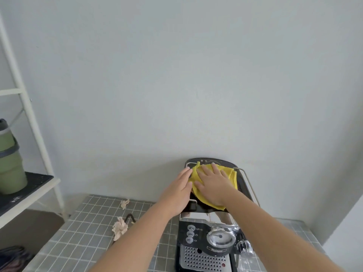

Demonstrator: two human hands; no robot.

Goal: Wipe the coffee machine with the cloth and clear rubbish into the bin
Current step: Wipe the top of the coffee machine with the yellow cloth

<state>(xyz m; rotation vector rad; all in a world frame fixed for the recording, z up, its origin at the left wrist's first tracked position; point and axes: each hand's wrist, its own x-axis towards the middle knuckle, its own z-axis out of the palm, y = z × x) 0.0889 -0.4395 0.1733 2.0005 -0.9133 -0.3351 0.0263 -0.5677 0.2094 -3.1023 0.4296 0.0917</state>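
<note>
Yellow cloth (231, 176) is lying atop the machine (206, 250) under the flat right hand (213, 182), while the left hand (179, 190), straight-fingered and holding nothing, is resting beside it, nearer the scraps (120, 227) lying leftward.

Glossy black plastic and mirror-bright metal on the coffee machine (206, 242) — soft yellow cloth (198, 173) on top; matt grey-tiled desk (82, 232); crumpled paper (120, 228).

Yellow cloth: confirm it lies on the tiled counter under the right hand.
Wrong place. In the head view the yellow cloth lies on top of the coffee machine, not on the tiled counter; the right hand does rest flat on it.
</note>
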